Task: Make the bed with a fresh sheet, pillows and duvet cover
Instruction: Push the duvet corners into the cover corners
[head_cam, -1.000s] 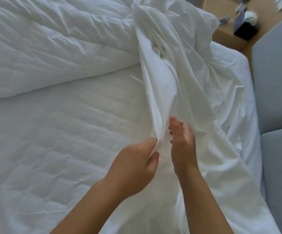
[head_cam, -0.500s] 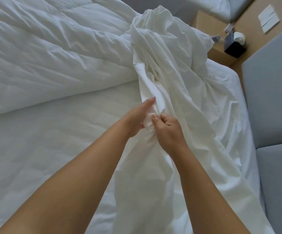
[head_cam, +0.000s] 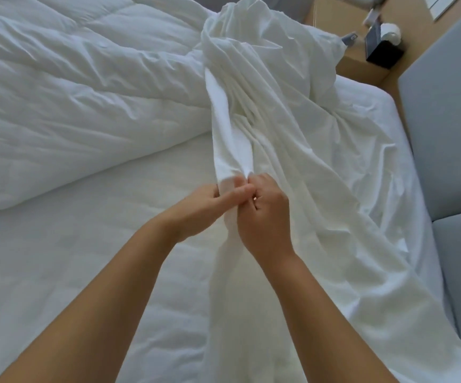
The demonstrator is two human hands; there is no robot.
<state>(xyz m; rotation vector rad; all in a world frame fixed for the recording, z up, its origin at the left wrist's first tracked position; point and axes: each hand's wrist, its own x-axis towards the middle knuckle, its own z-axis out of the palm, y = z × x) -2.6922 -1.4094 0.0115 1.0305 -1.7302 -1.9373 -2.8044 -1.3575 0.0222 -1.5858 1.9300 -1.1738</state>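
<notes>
The mattress [head_cam: 72, 258] lies pale below the heaped duvet [head_cam: 72, 92]. Just right of the duvet, the white sheet [head_cam: 292, 128] runs toward you in a gathered bunch. Below the duvet's edge, your left hand [head_cam: 196, 208] and right hand [head_cam: 265, 219] touch, fingers curled, both pinching one fold of the sheet.

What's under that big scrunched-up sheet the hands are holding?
The white mattress shows beside the sheet and runs under it. The left hand and right hand pinch its edge. Anything else underneath is hidden by the folds.
</notes>
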